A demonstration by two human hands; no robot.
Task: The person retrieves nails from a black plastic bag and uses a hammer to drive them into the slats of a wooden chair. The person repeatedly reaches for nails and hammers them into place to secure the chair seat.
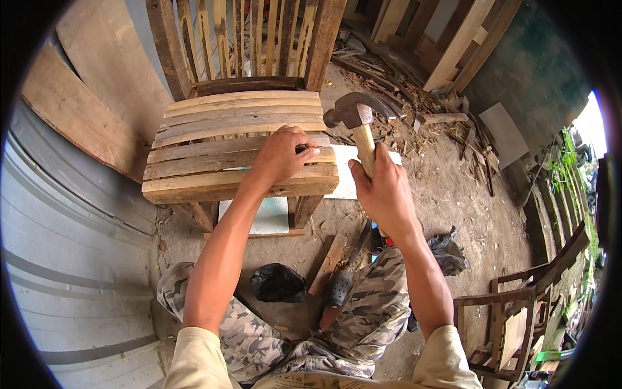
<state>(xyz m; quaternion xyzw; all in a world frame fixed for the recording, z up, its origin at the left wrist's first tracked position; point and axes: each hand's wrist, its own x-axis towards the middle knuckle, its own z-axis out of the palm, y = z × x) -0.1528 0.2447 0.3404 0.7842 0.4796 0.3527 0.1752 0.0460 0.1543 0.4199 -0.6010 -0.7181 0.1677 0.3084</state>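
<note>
1. Left hand (285, 152): you are holding its fingers pinched together, contents unclear, at the right end of the wooden chair's (240, 123) seat slats.
2. Right hand (383, 188): you are gripping the hammer (364, 137) by its handle, head uppermost.

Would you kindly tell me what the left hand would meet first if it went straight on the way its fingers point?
Most likely the slatted wooden seat, near its right edge, just below the left hand; the picture leaves unclear whether they already touch.
</note>
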